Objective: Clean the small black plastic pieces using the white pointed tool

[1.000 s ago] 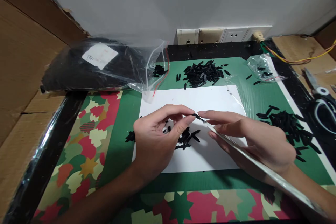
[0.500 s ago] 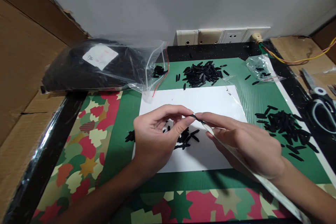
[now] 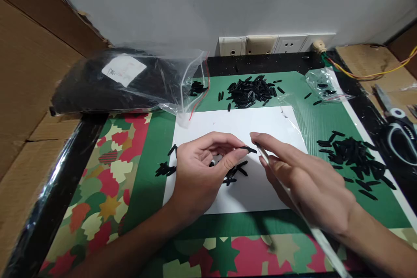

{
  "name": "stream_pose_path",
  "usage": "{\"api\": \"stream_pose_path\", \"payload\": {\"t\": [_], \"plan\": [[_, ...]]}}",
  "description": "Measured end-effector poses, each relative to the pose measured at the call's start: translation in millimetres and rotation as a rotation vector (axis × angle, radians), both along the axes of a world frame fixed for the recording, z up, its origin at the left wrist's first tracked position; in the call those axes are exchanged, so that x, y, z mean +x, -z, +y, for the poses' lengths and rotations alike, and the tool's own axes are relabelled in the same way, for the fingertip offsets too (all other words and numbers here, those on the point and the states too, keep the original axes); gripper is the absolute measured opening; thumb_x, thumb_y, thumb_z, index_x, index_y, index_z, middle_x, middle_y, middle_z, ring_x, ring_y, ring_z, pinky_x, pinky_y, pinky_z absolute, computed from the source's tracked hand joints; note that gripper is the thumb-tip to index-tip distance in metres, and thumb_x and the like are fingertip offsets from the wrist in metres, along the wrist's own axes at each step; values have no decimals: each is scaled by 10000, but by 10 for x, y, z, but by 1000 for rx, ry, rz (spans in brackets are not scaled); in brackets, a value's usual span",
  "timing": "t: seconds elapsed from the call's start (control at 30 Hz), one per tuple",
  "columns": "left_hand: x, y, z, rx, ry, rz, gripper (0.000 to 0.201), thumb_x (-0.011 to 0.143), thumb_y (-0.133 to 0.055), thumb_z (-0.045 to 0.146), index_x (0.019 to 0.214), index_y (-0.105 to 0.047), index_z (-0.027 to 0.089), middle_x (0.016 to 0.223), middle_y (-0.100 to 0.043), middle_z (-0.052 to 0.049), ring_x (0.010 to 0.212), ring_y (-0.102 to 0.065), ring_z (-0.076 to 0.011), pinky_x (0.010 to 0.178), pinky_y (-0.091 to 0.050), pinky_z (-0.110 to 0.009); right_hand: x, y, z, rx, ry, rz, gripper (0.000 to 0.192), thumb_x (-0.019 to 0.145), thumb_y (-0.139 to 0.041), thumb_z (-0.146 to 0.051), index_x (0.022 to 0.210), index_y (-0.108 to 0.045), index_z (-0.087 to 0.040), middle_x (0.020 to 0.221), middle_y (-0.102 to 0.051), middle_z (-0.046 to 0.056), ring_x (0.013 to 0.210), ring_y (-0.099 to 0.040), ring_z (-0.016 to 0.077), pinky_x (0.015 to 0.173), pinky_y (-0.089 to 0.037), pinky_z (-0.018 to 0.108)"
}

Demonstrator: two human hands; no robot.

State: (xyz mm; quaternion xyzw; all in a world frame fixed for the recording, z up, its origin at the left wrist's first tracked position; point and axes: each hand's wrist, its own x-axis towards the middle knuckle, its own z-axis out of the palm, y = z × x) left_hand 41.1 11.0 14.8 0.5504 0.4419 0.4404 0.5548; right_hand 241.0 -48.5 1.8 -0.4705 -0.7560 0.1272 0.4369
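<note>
My left hand (image 3: pixel 198 173) pinches a small, slim black piece (image 3: pixel 250 150) between thumb and forefinger, its free end pointing right. Just right of it, my right hand (image 3: pixel 309 182) grips a long, thin whitish stick-like tool (image 3: pixel 321 236), whose narrow tip comes close to the piece. Whether the tip touches it I cannot tell. Below both hands lies a white sheet (image 3: pixel 208 126) with loose black pieces (image 3: pixel 241 168) on it, partly hidden by my left hand. A smaller cluster of black pieces (image 3: pixel 165 169) lies at the sheet's left edge.
Black pieces form a pile (image 3: pixel 252 92) behind the sheet and another pile (image 3: pixel 353 154) to the right. A large clear bag (image 3: pixel 156 91) of dark contents lies back left. A small plastic bag (image 3: pixel 321 84), scissors (image 3: pixel 397 115) and wall sockets (image 3: pixel 289 44) are at the right and back.
My hands have drawn slightly apart, and the tool's tip has moved right, off the black piece. My left hand has shifted a little right, uncovering more pieces on its left.
</note>
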Motion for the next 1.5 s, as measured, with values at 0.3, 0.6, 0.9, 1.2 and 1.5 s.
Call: {"api": "stream_pose_path", "payload": {"t": [0.3, 0.6, 0.9, 1.2, 1.5], "plan": [[-36, 46, -21, 220, -84, 98, 203, 882, -830, 62, 943, -842, 255, 898, -809, 29, 830, -738, -104, 766, -591, -194, -39, -167, 26, 66, 70, 104, 254, 983, -757, -111, 879, -580, -261, 879, -851, 19, 883, -872, 253, 629, -721, 259], [-52, 66, -26, 279, -71, 106, 222, 896, -811, 50, 980, -829, 255, 937, -805, 18, 859, -734, -118, 769, -578, -230, -68, -108, 27, 40, 4, 208, 213, 937, -760, -30, 919, -654, -214, 910, -843, 50, 980, -861, 233, 779, -725, 265], [-50, 57, -31, 261, -62, 101, 197, 906, -809, 67, 984, -832, 247, 940, -806, 3, 878, -748, -137, 770, -587, -242, -58, -144, 28, 42, -14, 162, 195, 946, -749, -25, 926, -663, -199, 902, -843, 61, 962, -862, 216, 790, -713, 238], [-79, 58, -47, 223, -25, 88, 191, 938, -794, 101, 1026, -822, 268, 993, -797, -7, 937, -747, -151, 782, -583, -256, -47, -160, 37, 45, 19, 105, 218, 964, -753, -54, 937, -642, -239, 938, -864, 62, 918, -870, 244, 728, -729, 247], [-81, 74, -36, 267, -5, 154, 163, 955, -778, 108, 1022, -812, 253, 951, -782, 4, 873, -714, -129, 781, -567, -241, -31, -65, 80, 210, -79, -77, 231, 981, -677, 30, 961, -617, -192, 1243, -820, 196, 1105, -828, 255, 848, -727, 312]]}}
